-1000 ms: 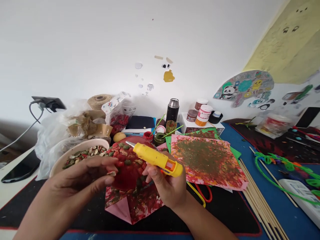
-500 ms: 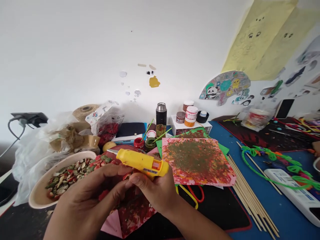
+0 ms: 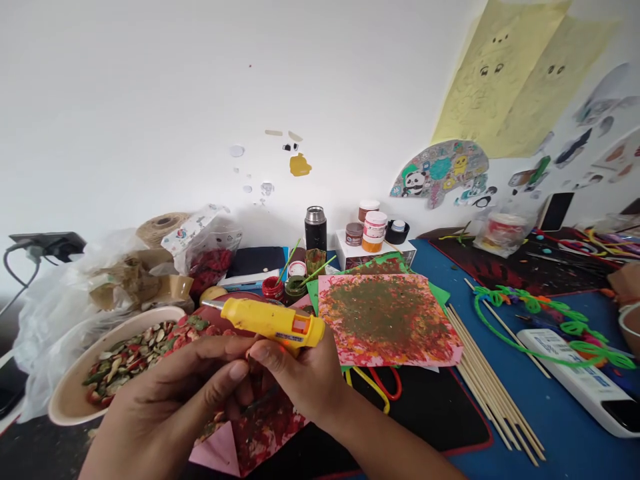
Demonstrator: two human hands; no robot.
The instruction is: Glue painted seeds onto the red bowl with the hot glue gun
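Observation:
A yellow glue gun (image 3: 260, 319) is gripped in my right hand (image 3: 313, 383), its metal nozzle pointing left. My left hand (image 3: 165, 393) is pinched together, its fingertips meeting my right thumb and fingers under the gun; whatever lies between them is too hidden to name. Below the hands lies a paint-spattered red and pink sheet (image 3: 267, 430) with a folded pink corner. Left of my left hand is a beige bowl (image 3: 63, 403) of loose seed shells, some painted red or green. Red-painted pieces also lie beside it, partly behind my fingers.
A painted sheet (image 3: 387, 320) lies right of my hands, with scissors handles (image 3: 370, 390) under its front edge. Wooden sticks (image 3: 493, 380), a white power strip (image 3: 580, 380) and green pipe cleaners (image 3: 537, 360) are farther right. Paint jars (image 3: 273, 288) and a black flask (image 3: 315, 230) stand behind.
The whole view has shifted slightly, so things appear a little farther left. A small reddish piece seen between my fingertips before is now hidden. The glue gun stays in my right hand.

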